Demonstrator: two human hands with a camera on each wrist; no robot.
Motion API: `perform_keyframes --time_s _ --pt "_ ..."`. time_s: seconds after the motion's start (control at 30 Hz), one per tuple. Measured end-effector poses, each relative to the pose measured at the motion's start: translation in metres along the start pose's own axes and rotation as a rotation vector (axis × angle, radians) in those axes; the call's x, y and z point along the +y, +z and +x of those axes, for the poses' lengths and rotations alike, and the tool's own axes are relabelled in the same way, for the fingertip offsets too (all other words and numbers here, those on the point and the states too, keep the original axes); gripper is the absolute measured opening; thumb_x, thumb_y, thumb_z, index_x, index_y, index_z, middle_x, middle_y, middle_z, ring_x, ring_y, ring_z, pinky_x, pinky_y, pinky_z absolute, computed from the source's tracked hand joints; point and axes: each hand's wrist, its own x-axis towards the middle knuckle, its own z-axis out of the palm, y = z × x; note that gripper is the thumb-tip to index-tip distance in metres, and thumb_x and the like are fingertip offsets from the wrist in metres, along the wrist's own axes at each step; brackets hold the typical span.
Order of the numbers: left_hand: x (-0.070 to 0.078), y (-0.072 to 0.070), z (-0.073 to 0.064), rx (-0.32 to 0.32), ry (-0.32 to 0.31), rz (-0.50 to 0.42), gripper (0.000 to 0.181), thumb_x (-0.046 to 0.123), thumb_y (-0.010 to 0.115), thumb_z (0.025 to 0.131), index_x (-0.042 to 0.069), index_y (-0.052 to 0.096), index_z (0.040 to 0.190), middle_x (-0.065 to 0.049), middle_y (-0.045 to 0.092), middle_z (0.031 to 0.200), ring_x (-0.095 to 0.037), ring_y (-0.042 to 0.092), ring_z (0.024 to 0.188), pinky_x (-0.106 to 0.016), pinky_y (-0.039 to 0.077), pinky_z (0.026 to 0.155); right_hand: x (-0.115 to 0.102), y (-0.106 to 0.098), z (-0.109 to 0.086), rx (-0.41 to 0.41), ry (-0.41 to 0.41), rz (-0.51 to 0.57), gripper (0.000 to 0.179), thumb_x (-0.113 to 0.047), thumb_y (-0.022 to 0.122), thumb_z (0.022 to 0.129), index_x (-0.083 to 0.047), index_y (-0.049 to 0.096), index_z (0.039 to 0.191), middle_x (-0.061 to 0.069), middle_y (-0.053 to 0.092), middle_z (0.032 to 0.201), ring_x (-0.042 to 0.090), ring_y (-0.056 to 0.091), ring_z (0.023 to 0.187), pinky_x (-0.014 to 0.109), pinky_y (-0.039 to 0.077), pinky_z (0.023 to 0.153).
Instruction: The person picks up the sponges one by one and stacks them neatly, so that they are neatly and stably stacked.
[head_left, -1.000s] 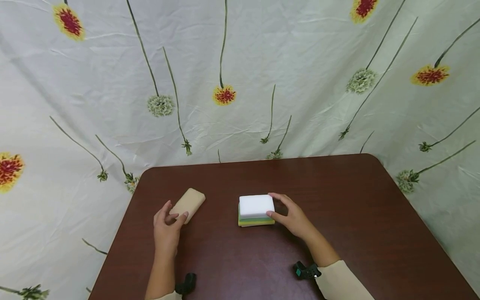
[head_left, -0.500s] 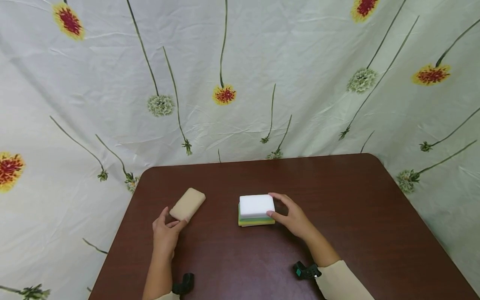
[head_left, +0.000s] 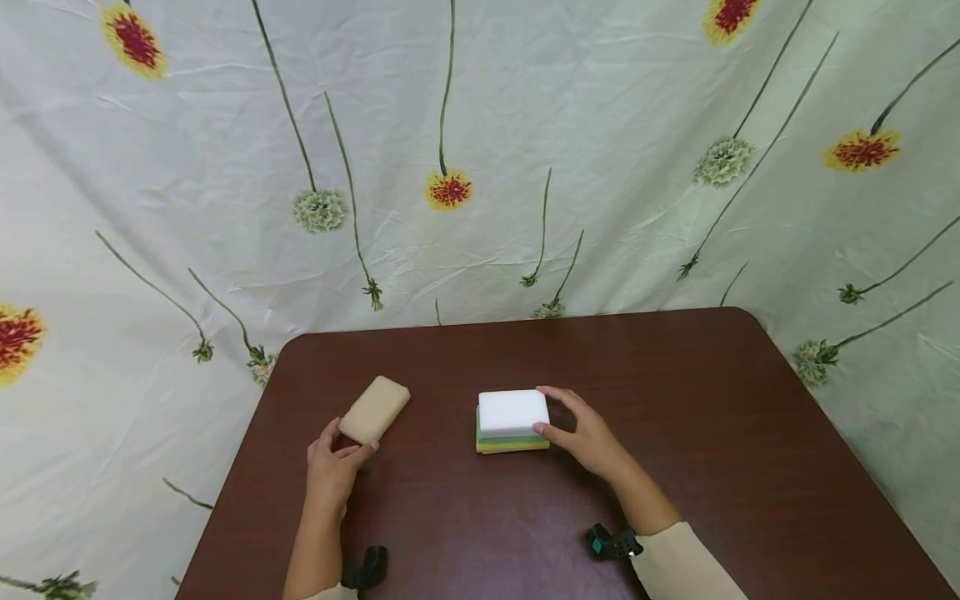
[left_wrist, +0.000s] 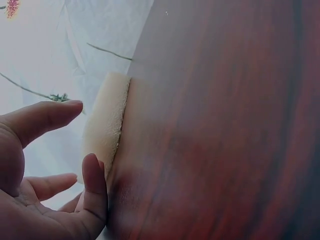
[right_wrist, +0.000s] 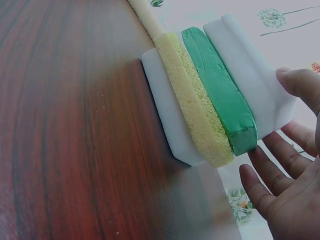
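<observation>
A beige sponge block [head_left: 375,409] lies slanted on the table at the left. My left hand [head_left: 332,471] is at its near end, fingers spread apart; in the left wrist view the fingertips [left_wrist: 91,170] are right beside the sponge and nothing is pinched. At the middle stands a stack: a white block at the bottom [right_wrist: 167,105], a yellow sponge [right_wrist: 192,100], a green block [right_wrist: 220,90], and a white sponge block [head_left: 513,412] on top. My right hand [head_left: 595,437] holds the top white block's right end, thumb at the near corner, index finger at the far one.
The dark brown table [head_left: 465,533] has rounded far corners. Behind it hangs a white cloth [head_left: 600,108] printed with flowers. A black wrist device [head_left: 366,568] sits on the left wrist, another black device [head_left: 613,542] on the right.
My left hand has drawn back slightly toward me from the beige sponge; its thumb, earlier overlapping the sponge, is now at its near end. The right hand and the stack stay in place.
</observation>
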Motion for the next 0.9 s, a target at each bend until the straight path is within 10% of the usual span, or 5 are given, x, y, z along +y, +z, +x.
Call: perform_keyframes --time_s 0.53,0.9 --pt "0.002 -0.001 0.008 -0.025 -0.026 -0.023 0.098 0.022 0.076 0.091 0.010 0.012 0.163 -0.021 0.003 0.165 -0.003 0.058 0.088 -0.020 0.052 0.074 -0.001 -0.001 0.000 -0.006 0.004 0.025 0.060 -0.036 0.077 0.090 -0.024 0.055 0.145 0.002 0.054 0.146 0.031 0.047 0.140 0.057 0.040 0.111" --pt "0.004 0.002 0.013 0.002 -0.015 -0.004 0.092 0.015 0.076 0.090 0.004 0.018 0.161 -0.025 0.010 0.161 -0.004 0.060 0.092 -0.020 0.054 0.070 -0.002 -0.001 0.000 -0.007 0.000 0.042 0.058 -0.033 0.078 0.090 -0.028 0.055 0.143 0.003 0.054 0.145 0.030 0.050 0.137 0.053 0.044 0.108"
